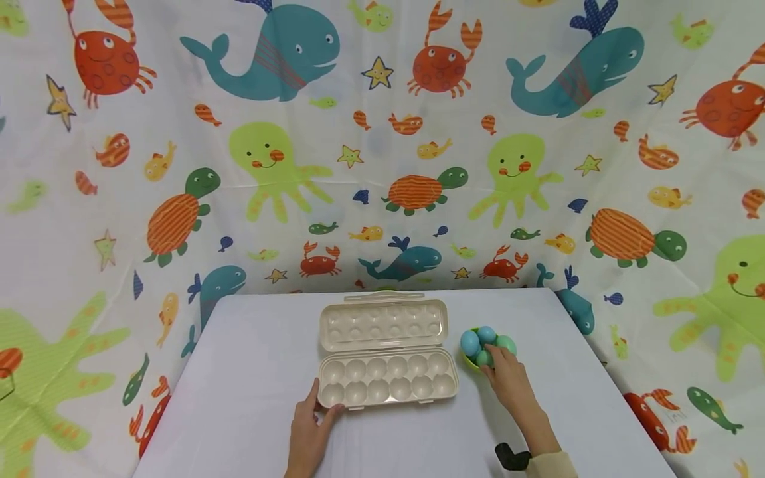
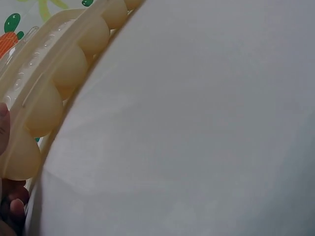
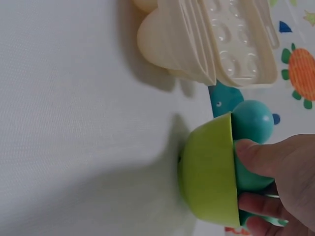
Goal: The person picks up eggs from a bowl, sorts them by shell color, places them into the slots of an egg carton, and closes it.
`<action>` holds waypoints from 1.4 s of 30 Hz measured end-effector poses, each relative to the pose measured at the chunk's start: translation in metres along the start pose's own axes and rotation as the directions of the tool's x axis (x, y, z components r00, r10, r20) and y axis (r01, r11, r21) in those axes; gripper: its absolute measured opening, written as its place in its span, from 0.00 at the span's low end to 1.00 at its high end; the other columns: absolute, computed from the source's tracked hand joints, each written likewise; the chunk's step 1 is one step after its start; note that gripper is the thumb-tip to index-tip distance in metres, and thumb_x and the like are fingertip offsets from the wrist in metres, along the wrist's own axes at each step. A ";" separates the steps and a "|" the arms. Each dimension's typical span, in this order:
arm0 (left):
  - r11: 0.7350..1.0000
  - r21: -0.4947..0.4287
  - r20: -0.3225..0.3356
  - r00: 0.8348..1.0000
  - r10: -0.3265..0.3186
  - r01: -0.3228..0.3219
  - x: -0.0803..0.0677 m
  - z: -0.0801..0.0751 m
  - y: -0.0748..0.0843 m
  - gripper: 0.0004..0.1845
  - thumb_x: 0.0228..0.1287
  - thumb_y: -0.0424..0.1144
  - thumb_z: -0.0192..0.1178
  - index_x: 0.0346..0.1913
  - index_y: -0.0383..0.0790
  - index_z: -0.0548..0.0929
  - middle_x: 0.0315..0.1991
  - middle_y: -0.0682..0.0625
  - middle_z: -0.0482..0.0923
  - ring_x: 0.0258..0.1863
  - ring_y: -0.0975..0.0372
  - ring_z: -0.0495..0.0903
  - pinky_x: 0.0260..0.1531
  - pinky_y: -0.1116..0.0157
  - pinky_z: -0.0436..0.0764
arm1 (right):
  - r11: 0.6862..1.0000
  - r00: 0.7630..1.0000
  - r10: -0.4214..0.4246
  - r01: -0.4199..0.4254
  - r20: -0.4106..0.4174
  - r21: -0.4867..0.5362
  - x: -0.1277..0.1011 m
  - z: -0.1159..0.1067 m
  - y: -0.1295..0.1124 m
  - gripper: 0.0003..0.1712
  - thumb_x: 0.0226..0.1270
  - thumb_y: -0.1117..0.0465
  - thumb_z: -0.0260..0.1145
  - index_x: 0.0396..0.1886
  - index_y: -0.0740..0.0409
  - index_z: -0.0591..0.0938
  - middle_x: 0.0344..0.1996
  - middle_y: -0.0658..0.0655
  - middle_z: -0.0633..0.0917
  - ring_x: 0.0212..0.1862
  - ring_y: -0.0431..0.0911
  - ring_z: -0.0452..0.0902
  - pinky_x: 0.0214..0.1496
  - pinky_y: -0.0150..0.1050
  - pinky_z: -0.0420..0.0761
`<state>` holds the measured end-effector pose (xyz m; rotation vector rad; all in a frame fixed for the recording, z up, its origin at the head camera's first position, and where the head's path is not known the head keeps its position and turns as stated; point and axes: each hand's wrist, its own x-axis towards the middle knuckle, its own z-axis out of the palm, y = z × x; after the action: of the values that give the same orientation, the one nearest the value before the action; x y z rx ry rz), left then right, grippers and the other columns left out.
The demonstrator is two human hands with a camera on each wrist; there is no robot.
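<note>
An open cream plastic egg carton lies on the table, its cups bare and its lid folded back away from me. My left hand grips the carton's near left corner, thumb on top and fingers tucked against the end cup. To the right of the carton is a small lime-green bowl with several blue and green toy eggs. My right hand reaches into it, and its thumb and fingers pinch a green egg. Beside that egg sits a blue egg.
A white cloth covers the table. Behind and at both sides hangs a curtain printed with sea animals. A black strap is on the right wrist, by a beige sleeve.
</note>
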<state>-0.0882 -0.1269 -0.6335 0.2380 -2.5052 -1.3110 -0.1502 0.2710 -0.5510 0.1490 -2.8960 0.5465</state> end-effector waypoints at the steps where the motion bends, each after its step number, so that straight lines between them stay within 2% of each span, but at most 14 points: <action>1: 1.000 -0.002 -0.002 1.000 0.002 -0.002 0.000 0.000 -0.001 0.43 0.58 0.50 0.72 0.71 0.31 0.69 0.34 0.53 0.79 0.31 0.68 0.64 0.30 0.72 0.68 | 1.000 1.000 -0.003 0.003 -0.001 -0.002 0.000 0.000 0.000 0.29 0.68 0.63 0.68 0.64 0.71 0.73 0.57 0.73 0.79 0.55 0.68 0.78 0.55 0.65 0.79; 10: 0.999 -0.009 -0.017 0.999 0.039 -0.039 -0.001 0.001 -0.004 0.42 0.60 0.49 0.71 0.71 0.31 0.69 0.37 0.52 0.81 0.34 0.67 0.66 0.33 0.72 0.70 | 1.000 1.000 -0.016 0.016 -0.021 0.010 0.002 -0.001 -0.003 0.28 0.68 0.64 0.68 0.63 0.74 0.73 0.56 0.75 0.78 0.55 0.69 0.77 0.55 0.65 0.78; 17: 0.998 -0.004 -0.057 0.996 0.064 -0.064 0.001 0.001 -0.003 0.40 0.57 0.47 0.74 0.70 0.32 0.71 0.36 0.54 0.81 0.33 0.67 0.66 0.33 0.72 0.70 | 1.000 0.996 -0.027 0.026 -0.086 -0.013 0.002 -0.012 -0.013 0.28 0.66 0.63 0.70 0.60 0.75 0.74 0.52 0.76 0.79 0.52 0.69 0.78 0.49 0.63 0.81; 23: 0.999 -0.029 -0.082 0.996 0.044 -0.047 0.001 0.000 -0.002 0.39 0.56 0.47 0.75 0.68 0.35 0.74 0.37 0.53 0.80 0.32 0.66 0.68 0.34 0.71 0.70 | 0.995 0.993 -0.005 0.017 -0.118 0.099 0.006 -0.017 -0.034 0.27 0.67 0.61 0.70 0.59 0.73 0.73 0.52 0.74 0.78 0.54 0.66 0.76 0.50 0.61 0.81; 28: 0.997 -0.064 -0.088 0.995 0.037 -0.043 -0.001 -0.003 -0.002 0.36 0.56 0.45 0.74 0.67 0.35 0.75 0.38 0.52 0.80 0.33 0.66 0.69 0.35 0.71 0.71 | 0.965 0.986 -0.027 0.069 -0.167 0.251 0.017 -0.011 -0.062 0.25 0.63 0.67 0.71 0.55 0.73 0.73 0.48 0.70 0.78 0.49 0.60 0.79 0.48 0.54 0.82; 32: 0.994 -0.090 -0.092 0.994 0.054 -0.063 -0.001 -0.003 -0.004 0.35 0.56 0.43 0.75 0.66 0.36 0.76 0.39 0.53 0.81 0.34 0.66 0.70 0.36 0.71 0.72 | 0.937 0.976 -0.064 0.131 -0.209 0.325 0.025 0.000 -0.087 0.25 0.59 0.70 0.72 0.54 0.72 0.74 0.47 0.68 0.79 0.45 0.56 0.80 0.44 0.49 0.84; 37: 0.989 -0.114 -0.095 0.992 0.080 -0.091 0.000 -0.002 -0.006 0.34 0.56 0.43 0.74 0.66 0.37 0.77 0.39 0.54 0.80 0.34 0.67 0.71 0.36 0.72 0.73 | 0.905 0.956 -0.156 0.239 -0.249 0.352 0.032 0.017 -0.121 0.26 0.56 0.71 0.73 0.53 0.69 0.73 0.47 0.65 0.79 0.43 0.52 0.81 0.42 0.46 0.86; 42: 0.986 -0.129 -0.102 0.990 0.097 -0.109 -0.001 -0.002 -0.007 0.34 0.56 0.42 0.74 0.65 0.36 0.77 0.39 0.54 0.80 0.34 0.68 0.71 0.36 0.72 0.74 | 0.867 0.938 -0.252 0.329 -0.238 0.375 0.038 0.038 -0.155 0.26 0.58 0.69 0.74 0.55 0.64 0.76 0.49 0.61 0.79 0.47 0.50 0.81 0.44 0.43 0.87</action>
<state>-0.0860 -0.1321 -0.6381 0.1352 -2.3077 -1.3855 -0.1727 0.1105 -0.5240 0.5569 -2.4762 1.0410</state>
